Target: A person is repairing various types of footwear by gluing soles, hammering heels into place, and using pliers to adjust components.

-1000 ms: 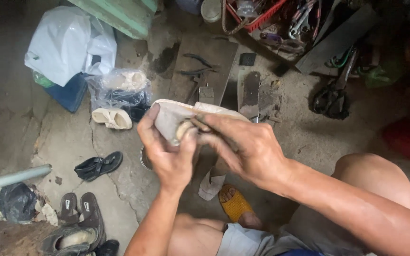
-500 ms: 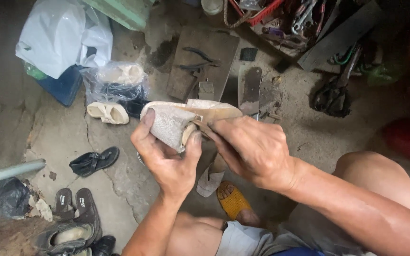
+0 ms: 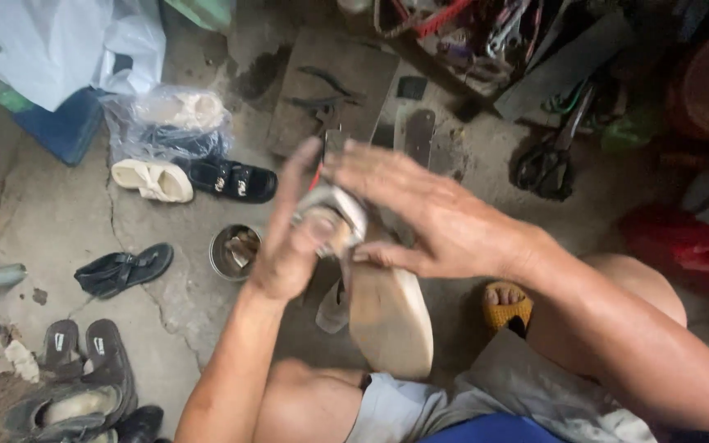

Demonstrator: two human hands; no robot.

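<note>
At the middle of the frame a beige shoe (image 3: 387, 316) hangs sole toward the camera, toe end pinched in the left hand (image 3: 297, 238), fingers closed round it. The right hand (image 3: 432, 217) lies over it, fingers spread flat, thumb steadying the sole. Left of it, a small tin (image 3: 234, 251) sits on the concrete floor (image 3: 67, 221).

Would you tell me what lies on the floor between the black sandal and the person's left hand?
In the head view, a small round metal tin sits between the black sandal and the left hand.
</note>
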